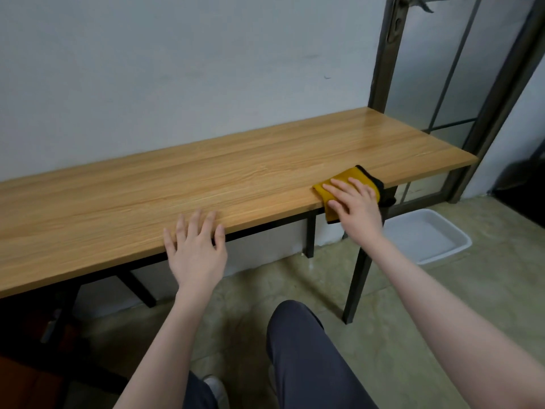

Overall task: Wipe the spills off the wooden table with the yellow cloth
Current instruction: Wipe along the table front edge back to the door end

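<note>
Nearest, a knee [298, 343] in dark trousers and a shoe [216, 389] stand on the tiled floor [413, 320]. The left hand [196, 249] lies flat, fingers spread, holding nothing, fingertips resting on the front edge of the wooden counter [177, 184]. The right hand [355, 206] is flat too, fingers extended, pressing the yellow cloth [351, 178] onto the counter's front edge near its right end; part of the cloth hangs over the edge. Beyond, on the floor, a white tray [427, 234] looks empty. Behind the counter is a white wall [177, 69].
</note>
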